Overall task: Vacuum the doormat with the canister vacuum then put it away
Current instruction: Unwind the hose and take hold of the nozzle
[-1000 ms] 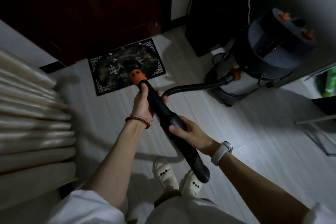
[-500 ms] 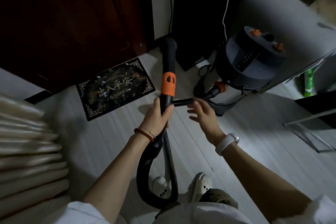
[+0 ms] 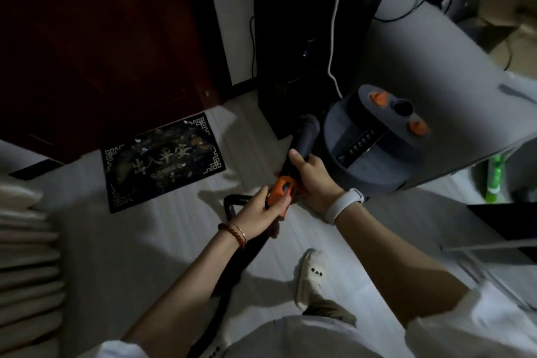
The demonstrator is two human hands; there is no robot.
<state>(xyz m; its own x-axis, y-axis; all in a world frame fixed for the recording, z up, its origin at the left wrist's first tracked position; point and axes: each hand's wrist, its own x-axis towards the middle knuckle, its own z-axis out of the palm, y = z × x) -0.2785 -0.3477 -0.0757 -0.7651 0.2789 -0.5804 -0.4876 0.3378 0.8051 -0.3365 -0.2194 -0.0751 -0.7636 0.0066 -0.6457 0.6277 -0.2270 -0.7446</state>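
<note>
The dark doormat (image 3: 164, 158) with gold characters lies on the pale floor in front of the dark door. A grey canister vacuum (image 3: 374, 139) with orange knobs stands to its right. My left hand (image 3: 261, 209) grips the black vacuum wand at its orange collar (image 3: 281, 187). Just beyond the collar, my right hand (image 3: 312, 174) grips the wand, whose open nozzle (image 3: 308, 123) points up beside the canister. The black hose (image 3: 232, 205) loops on the floor and runs back under my left arm.
A dark cabinet (image 3: 305, 38) stands behind the vacuum, with a white cable (image 3: 337, 9) hanging down it. A grey table top (image 3: 436, 52) overhangs the canister. A green bottle (image 3: 494, 180) is at the right, and pale cushions (image 3: 26, 256) lie at the left. My slippered foot (image 3: 312, 276) is below.
The wand swung off the doormat and over to the canister on the right. My right hand, free half a second ago, now grips the wand above the orange collar.
</note>
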